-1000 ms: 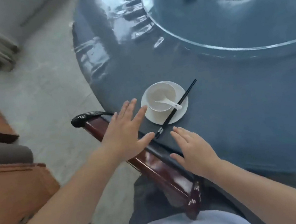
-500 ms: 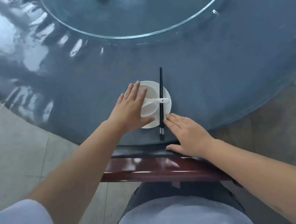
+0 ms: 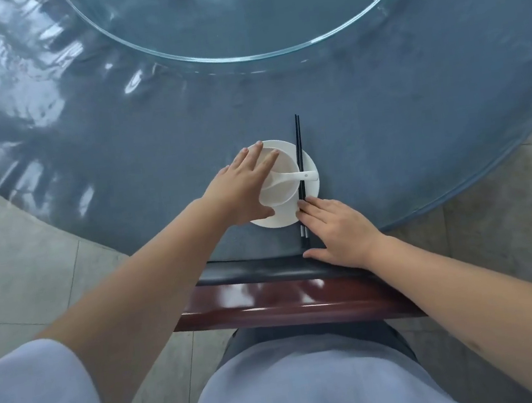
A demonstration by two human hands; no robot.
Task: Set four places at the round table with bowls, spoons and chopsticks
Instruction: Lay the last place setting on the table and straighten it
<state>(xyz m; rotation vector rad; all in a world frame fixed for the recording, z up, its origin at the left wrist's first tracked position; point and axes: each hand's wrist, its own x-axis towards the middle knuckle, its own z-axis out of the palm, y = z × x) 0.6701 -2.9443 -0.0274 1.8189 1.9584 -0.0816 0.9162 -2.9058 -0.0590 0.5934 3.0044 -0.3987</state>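
A white bowl point(image 3: 284, 183) stands on a white saucer point(image 3: 310, 165) near the front edge of the round blue table point(image 3: 399, 122). A white spoon point(image 3: 298, 175) lies in the bowl with its handle pointing right. Black chopsticks point(image 3: 299, 153) lie across the saucer's right side, pointing away from me. My left hand point(image 3: 242, 187) rests flat with straight fingers over the bowl's left rim and the saucer. My right hand point(image 3: 339, 229) lies flat on the table, its fingertips touching the chopsticks' near end.
A glass turntable point(image 3: 248, 55) covers the table's middle. A dark red chair back point(image 3: 288, 303) with a black top edge stands between me and the table. Grey tiled floor point(image 3: 13, 268) shows on both sides.
The view has swung to face the place setting squarely. My left hand has come onto the bowl and saucer. My right hand has slid forward to the chopsticks' near end.
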